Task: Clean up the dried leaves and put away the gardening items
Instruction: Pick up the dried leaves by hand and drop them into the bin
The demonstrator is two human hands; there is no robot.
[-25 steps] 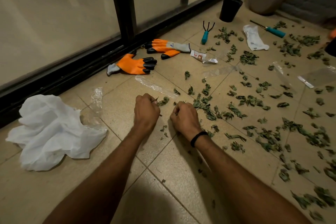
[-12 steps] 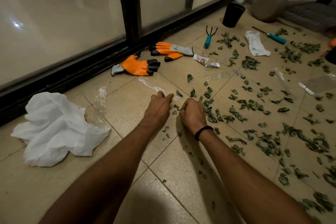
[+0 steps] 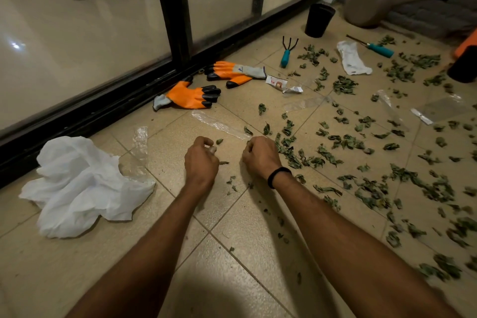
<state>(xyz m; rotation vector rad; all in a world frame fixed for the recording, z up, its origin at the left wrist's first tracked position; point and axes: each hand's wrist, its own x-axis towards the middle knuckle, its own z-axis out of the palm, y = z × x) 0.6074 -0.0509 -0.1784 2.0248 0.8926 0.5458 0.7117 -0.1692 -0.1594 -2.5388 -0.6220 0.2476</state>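
Green dried leaves against right hand; left hand beside.

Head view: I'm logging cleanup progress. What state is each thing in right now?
Left hand, fingers curled, contents hidden.
Right hand, fingers curled, contents hidden.
Dried leaves, scattered over the tiles.
Gloves, lying flat, unworn.
White sheet, crumpled on the floor.
Black pot, upright.
Watering can, upright.
Rake, lying flat.
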